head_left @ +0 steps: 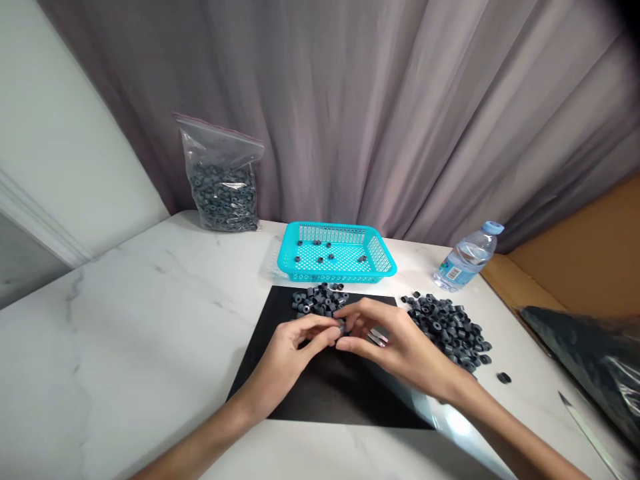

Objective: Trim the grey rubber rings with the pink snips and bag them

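Note:
My left hand pinches a small dark grey cylindrical plastic piece between thumb and fingertips, over the black mat. My right hand meets it from the other side, its curled index finger and thumb closed about the same piece. A shiny metallic item shows between the right fingers; most of it is hidden, so its kind is unclear. Just beyond the fingertips lies a pile of small grey pieces. Beside my right wrist spreads a larger heap of similar dark pieces.
A turquoise basket holding several pieces stands behind the mat. A zip bag full of pieces leans at the back left. At right are a water bottle, a thin pointed strip, a black plastic bag and a cardboard box.

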`<state>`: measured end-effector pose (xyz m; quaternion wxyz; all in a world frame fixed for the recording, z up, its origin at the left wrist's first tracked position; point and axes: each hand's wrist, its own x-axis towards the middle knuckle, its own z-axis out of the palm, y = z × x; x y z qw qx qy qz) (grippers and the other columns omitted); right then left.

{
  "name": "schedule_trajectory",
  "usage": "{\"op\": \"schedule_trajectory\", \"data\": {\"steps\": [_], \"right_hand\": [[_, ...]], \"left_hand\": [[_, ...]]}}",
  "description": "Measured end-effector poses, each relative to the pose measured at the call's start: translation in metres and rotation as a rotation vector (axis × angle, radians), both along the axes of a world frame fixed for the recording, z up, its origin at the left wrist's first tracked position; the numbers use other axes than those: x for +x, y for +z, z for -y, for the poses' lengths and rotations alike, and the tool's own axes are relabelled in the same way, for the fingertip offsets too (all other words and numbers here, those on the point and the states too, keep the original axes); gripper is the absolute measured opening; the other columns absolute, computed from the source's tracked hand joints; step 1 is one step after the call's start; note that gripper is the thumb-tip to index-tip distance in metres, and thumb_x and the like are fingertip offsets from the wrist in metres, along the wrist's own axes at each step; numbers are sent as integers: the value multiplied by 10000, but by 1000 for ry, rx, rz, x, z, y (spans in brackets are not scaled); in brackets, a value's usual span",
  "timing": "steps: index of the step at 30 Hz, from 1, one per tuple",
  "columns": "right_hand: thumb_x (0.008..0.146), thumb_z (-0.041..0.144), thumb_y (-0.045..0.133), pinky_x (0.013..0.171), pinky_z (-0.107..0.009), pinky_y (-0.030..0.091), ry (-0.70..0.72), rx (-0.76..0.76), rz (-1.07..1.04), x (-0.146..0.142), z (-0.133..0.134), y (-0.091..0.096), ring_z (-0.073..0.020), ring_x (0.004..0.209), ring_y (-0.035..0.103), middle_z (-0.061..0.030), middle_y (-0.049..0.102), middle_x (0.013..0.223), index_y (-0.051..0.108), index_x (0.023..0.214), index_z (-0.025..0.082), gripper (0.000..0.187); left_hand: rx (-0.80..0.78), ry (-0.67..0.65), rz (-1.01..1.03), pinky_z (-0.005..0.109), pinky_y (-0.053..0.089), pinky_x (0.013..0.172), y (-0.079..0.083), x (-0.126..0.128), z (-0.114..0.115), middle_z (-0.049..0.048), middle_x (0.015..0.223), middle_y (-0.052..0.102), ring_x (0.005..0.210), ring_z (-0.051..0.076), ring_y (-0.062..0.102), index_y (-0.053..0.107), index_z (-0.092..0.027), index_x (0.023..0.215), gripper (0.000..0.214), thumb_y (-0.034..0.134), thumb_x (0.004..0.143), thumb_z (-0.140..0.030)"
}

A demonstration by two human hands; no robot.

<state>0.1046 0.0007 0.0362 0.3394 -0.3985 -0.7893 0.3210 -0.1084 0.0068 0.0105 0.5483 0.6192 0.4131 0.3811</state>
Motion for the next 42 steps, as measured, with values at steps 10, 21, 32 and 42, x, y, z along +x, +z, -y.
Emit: {"op": "schedule_trajectory", "data": {"steps": [10,21,32,42], "right_hand": [[1018,260,517,660,-294,485,-143,241,425,53,-5,32,-167,717,631,-45,682,880,664,894,210,199],[819,223,612,540,-277,479,-462,-309,947,163,-34,24,-193,626,655,-47,663,749,663,749,211,88],[995,411,582,649,-274,450,-19,1,711,74,-21,20,-171,739,625,-21,676,876,622,970,241,177],[942,235,682,802,-316,515,256,-41,543,19,-9,-9,-197,931,645,-37,626,1110,641,1093,249,158]], "left_hand": [[388,-34,-393,385,434,946,-4,0,5,17,1056,709,969,209,617,716,-258,1140,197,587,1003,-318],[882,-104,-823,379,373,790,-17,4,6,34,926,587,824,209,530,702,-196,969,188,524,1028,-207],[981,-91,-824,382,408,804,-21,2,3,33,923,611,816,207,545,704,-204,1041,178,533,1015,-162],[545,92,-311,290,514,841,-5,-3,1,-12,983,695,877,144,655,670,-234,959,95,588,979,-190]]}}
